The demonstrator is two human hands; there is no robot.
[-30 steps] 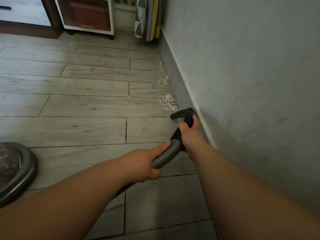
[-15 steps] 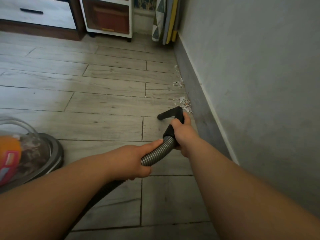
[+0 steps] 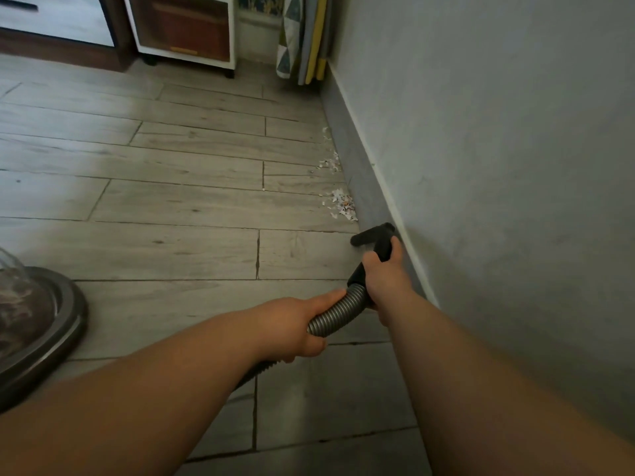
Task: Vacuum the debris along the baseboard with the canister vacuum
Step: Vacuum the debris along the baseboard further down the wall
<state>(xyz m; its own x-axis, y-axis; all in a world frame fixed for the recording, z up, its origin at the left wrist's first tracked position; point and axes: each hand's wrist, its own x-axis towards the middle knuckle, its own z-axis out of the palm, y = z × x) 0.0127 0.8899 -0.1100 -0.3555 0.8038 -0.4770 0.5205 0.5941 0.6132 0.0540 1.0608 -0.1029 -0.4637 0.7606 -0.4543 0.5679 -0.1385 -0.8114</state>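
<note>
My right hand point(image 3: 386, 278) grips the black tube behind the flat black nozzle point(image 3: 372, 235), which sits on the floor against the grey baseboard point(image 3: 364, 187). My left hand point(image 3: 292, 326) holds the ribbed grey hose point(image 3: 338, 312) just behind it. A pile of white paper scraps point(image 3: 342, 206) lies along the baseboard a short way beyond the nozzle. A smaller patch of scraps point(image 3: 330, 163) lies farther on. The canister vacuum point(image 3: 41, 324) stands on the floor at the left edge, only partly in view.
The grey wall point(image 3: 498, 149) fills the right side. At the far end stand a white cabinet on casters point(image 3: 182, 29), a dark wood drawer unit point(image 3: 58, 32) and folded patterned mats point(image 3: 305, 39) leaning in the corner. Wood-look plank floor point(image 3: 171, 201) spreads to the left.
The nozzle has gone from out on the floor to lie against the baseboard, closer to the nearest scrap pile. The view has swung, so less of the canister shows at the left.
</note>
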